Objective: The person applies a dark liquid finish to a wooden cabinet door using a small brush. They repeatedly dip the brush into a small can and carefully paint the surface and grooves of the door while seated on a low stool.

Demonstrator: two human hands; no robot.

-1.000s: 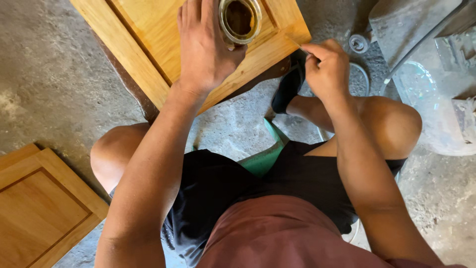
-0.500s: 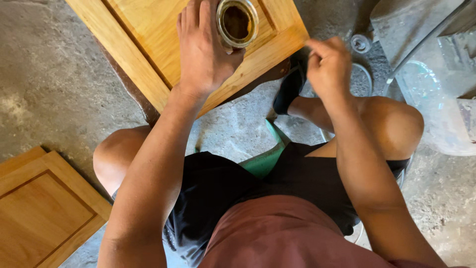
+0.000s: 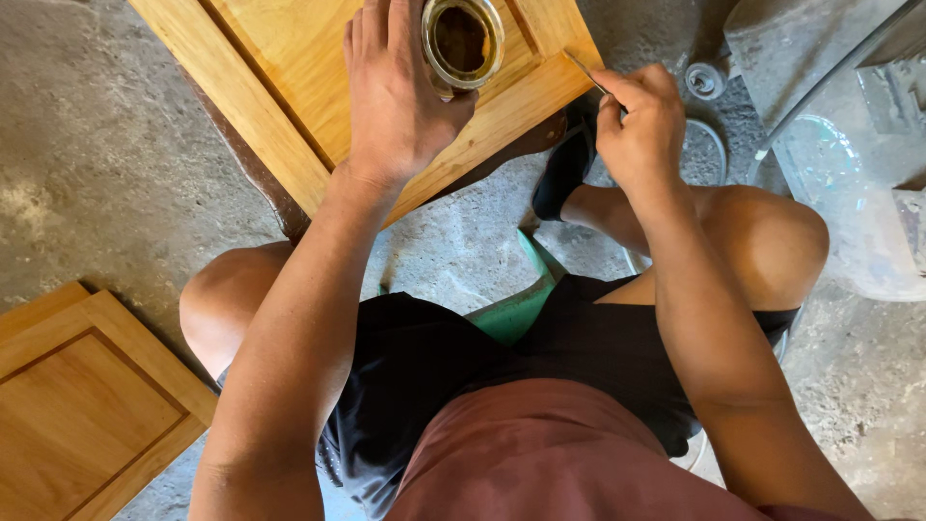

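A person sits low over a rough grey concrete floor (image 3: 106, 145), stained and pitted, with knees spread in black shorts. The landmark is the wooden cabinet door (image 3: 289, 87), golden and panelled, lying tilted across the floor ahead of the knees. On that door, near its right end, stands a small open jar (image 3: 463, 39) with dark brown liquid inside. The left hand (image 3: 395, 96) lies flat on the door just left of the jar, fingers stretched forward and the thumb curled against the jar's side. The right hand (image 3: 641, 121) hovers at the door's right corner, fingers pinched closed on a thin stick (image 3: 584, 72) whose tip touches the door's edge. A second wooden door (image 3: 87, 405) lies well left of and nearer than the first, by the left knee. Right of the first door the floor holds a round metal lid (image 3: 706, 80) and crumpled clear plastic (image 3: 830, 183) beside grey blocks.
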